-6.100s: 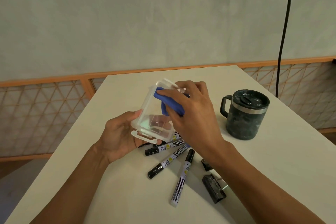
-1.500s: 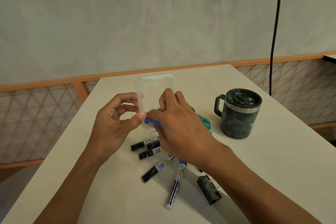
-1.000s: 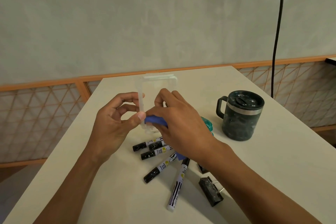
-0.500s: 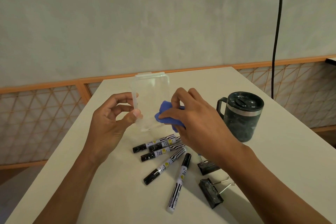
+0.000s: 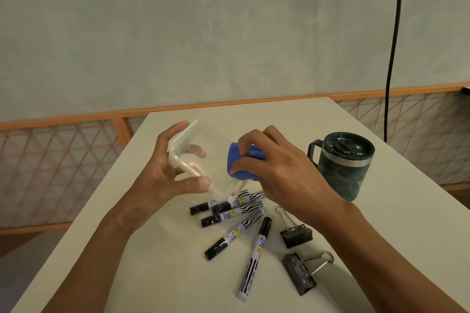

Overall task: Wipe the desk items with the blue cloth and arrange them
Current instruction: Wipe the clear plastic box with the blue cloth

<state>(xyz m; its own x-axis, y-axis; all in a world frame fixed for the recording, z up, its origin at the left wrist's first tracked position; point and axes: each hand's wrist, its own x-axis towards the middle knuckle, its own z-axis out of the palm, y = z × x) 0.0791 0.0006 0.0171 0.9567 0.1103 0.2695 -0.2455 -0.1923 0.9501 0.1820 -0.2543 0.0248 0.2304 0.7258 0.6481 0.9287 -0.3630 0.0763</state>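
Observation:
My left hand (image 5: 167,173) holds a clear plastic box (image 5: 203,157) tilted above the white desk (image 5: 152,274), thumb and fingers on its edges. My right hand (image 5: 277,168) grips a bunched blue cloth (image 5: 243,164) and presses it against the box's right side. Below the box lie several black-and-white markers (image 5: 236,213) fanned out on the desk. Two black binder clips (image 5: 296,234) (image 5: 301,274) lie to their right.
A dark green lidded mug (image 5: 343,162) stands at the right of the desk. A black cable (image 5: 393,46) hangs down behind it. An orange-framed lattice rail (image 5: 58,160) runs behind the desk's far and left edges.
The box has tipped from upright to slanted in my left hand, whose fingers have spread along its edge. My right hand with the cloth has shifted to the box's right side.

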